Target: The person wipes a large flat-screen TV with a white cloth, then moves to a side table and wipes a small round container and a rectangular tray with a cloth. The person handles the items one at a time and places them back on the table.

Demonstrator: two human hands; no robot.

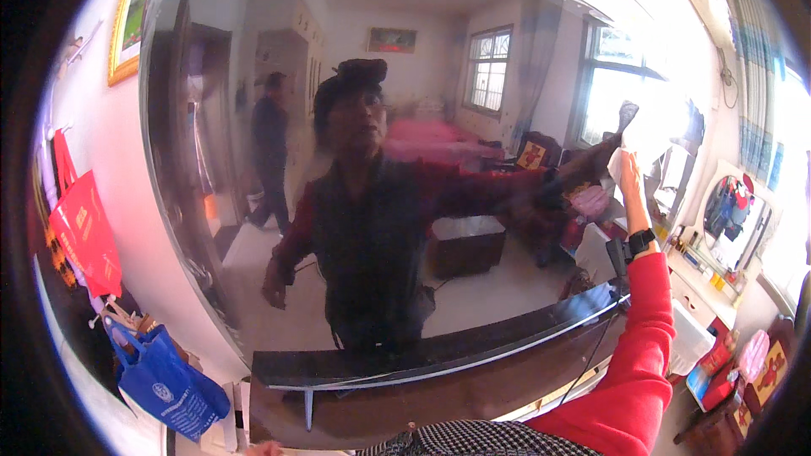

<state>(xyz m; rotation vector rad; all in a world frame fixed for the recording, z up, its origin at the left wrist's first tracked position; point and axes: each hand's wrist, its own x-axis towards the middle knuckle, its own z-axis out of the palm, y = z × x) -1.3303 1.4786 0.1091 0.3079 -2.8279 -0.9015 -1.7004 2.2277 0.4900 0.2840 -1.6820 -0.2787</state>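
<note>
A large, glossy dark television screen (374, 215) fills the middle of the view and mirrors the room and my own figure. My right hand (631, 174) reaches out to its right side, with a white cloth (616, 164) held against the glass. Glare there hides much of the cloth's outline. On that wrist sits a black watch (641, 240), above a red sleeve. Only a sliver of my left hand (263, 449) shows at the bottom edge, low before the brown cabinet (405, 400); what its fingers do is hidden.
A thin metal leg (308, 410) supports the television on the cabinet. At left hang a red bag (89, 231) and a blue bag (168, 386). A gold-framed picture (128, 41) is on the wall. A white dressing table (703, 285) with a mirror (728, 218) stands at right.
</note>
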